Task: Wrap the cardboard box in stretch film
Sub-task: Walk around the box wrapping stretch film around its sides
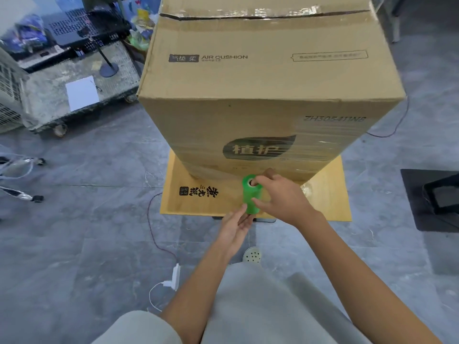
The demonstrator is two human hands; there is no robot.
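Mid-wrap: the roll is held low at the foot of the box.

At lower centre, the left hand [236, 225] props the bottom end of the green stretch film roll [250, 194] with straight fingers, while the right hand [280, 197] has its grip closed round the top end. Just beyond, the tall cardboard box [260, 95] stands on a flat cardboard sheet [198, 202] on the grey floor [99, 170]. Glossy, wrinkled film [310, 150] already bands its lower part; the matte upper part is bare. Next, I judge, the roll must circle the box under tension, climbing.
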